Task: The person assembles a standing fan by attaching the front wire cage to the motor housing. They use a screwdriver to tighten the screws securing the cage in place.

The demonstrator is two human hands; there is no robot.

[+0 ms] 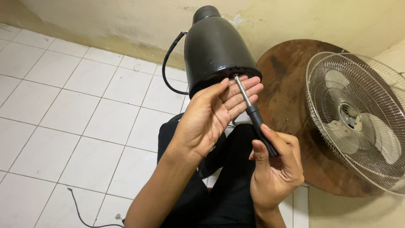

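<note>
Right hand clamped on screwdriver handle | shaft axis runs up-left from hand, tip touching rim of black motor housing | left hand fingers apart, cupped behind shaft, nearer the housing | fan grille well apart, right

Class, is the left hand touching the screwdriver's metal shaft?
Touching. The head view shows the left hand's fingers lying directly behind the screwdriver shaft, no gap visible.
</note>
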